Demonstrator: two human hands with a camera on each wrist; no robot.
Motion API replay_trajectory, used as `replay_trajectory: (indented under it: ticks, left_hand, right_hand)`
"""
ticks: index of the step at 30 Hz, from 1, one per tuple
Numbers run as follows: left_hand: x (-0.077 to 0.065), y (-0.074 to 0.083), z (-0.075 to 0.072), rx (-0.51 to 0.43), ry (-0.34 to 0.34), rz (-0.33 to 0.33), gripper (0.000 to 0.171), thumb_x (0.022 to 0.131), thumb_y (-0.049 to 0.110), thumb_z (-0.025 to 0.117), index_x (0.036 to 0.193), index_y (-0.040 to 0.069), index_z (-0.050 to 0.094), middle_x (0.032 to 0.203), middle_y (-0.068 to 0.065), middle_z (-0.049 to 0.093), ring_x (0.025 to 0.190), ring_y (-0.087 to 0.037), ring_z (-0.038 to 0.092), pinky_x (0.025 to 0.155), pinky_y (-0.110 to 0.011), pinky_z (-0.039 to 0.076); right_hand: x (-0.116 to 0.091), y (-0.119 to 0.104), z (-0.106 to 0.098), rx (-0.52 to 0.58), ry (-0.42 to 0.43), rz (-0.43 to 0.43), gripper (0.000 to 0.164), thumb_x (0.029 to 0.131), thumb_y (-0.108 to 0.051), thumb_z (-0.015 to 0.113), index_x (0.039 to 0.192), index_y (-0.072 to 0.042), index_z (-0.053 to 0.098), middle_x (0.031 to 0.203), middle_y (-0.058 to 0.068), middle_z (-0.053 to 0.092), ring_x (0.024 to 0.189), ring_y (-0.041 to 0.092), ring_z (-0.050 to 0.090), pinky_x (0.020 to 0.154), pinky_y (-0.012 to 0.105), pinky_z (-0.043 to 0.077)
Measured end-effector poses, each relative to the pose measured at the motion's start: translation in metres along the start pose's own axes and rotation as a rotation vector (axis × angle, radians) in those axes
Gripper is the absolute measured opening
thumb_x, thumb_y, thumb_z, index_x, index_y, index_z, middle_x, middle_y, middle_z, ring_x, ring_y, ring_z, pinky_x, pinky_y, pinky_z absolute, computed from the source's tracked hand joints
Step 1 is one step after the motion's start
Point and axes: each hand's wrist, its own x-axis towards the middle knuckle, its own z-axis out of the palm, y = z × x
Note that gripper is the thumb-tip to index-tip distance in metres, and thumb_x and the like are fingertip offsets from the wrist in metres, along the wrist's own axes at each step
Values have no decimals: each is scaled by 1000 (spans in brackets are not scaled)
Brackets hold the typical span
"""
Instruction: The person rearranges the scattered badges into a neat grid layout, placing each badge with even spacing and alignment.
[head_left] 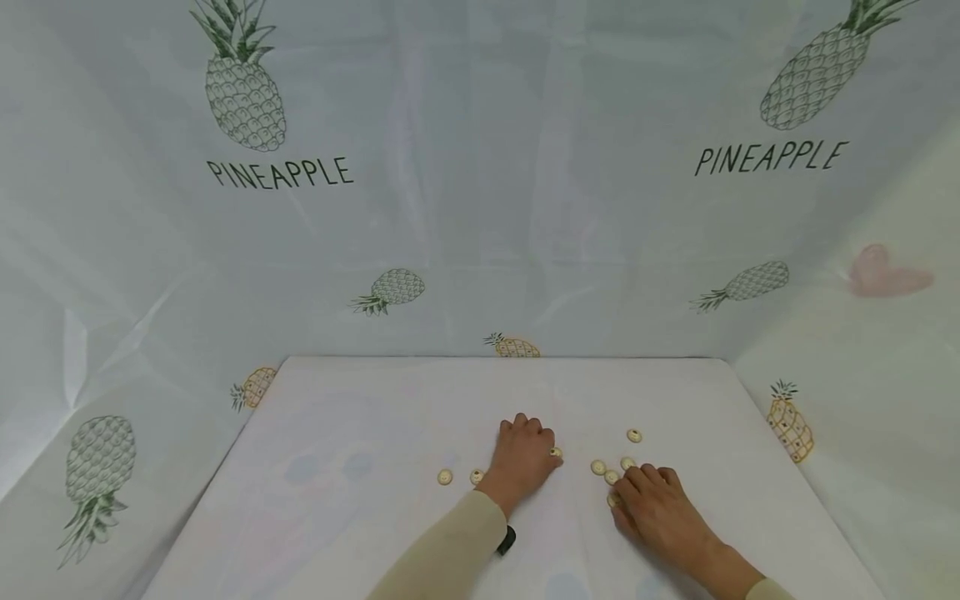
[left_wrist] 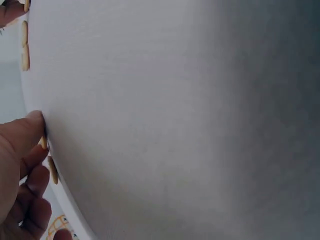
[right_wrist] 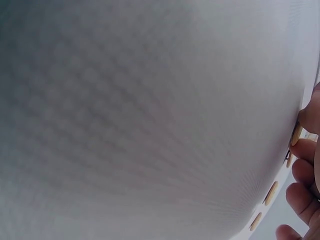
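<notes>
Cream round pieces (head_left: 597, 467) lie on the white worktop (head_left: 337, 467). The left hand (head_left: 522, 454) pinches a middle piece (head_left: 556, 452); the right hand (head_left: 663, 512) pinches another piece (head_left: 612, 499), nearer. Two sit left; four sit by the right hand.

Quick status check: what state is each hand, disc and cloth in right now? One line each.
Left hand: pinching a disc
Left hand's disc: pinched, partly covered
Right hand: pinching a disc
Right hand's disc: pinched, partly covered
Three-disc cluster: loose, lying flat
Farthest disc: flat, apart
Leftmost disc: flat, apart
Disc by left wrist: flat, unheld
White table cover: spread out
Pineapple-print cloth: hanging, creased
</notes>
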Motion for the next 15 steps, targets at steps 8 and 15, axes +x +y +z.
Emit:
replay_trajectory:
  ticks: [8, 15]
  left_hand:
    - [-6, -5, -7, -48, -24, 67, 22, 99, 46, 71, 114, 31, 76, 117, 9, 68, 105, -16, 52, 87, -36, 41]
    - [-6, -5, -7, -56, -13, 102, 21, 97, 47, 74, 109, 30, 78, 115, 11, 70, 103, -14, 53, 86, -34, 41]
  right_hand:
    - [2, 0, -2, 2, 10, 0, 32, 79, -34, 90, 93, -20, 65, 88, -8, 52, 84, 14, 49, 79, 45, 47]
    - [0, 0, 0, 15, 30, -5, 31, 79, -32, 90, 92, -19, 65, 89, -8, 54, 84, 14, 50, 78, 45, 48]
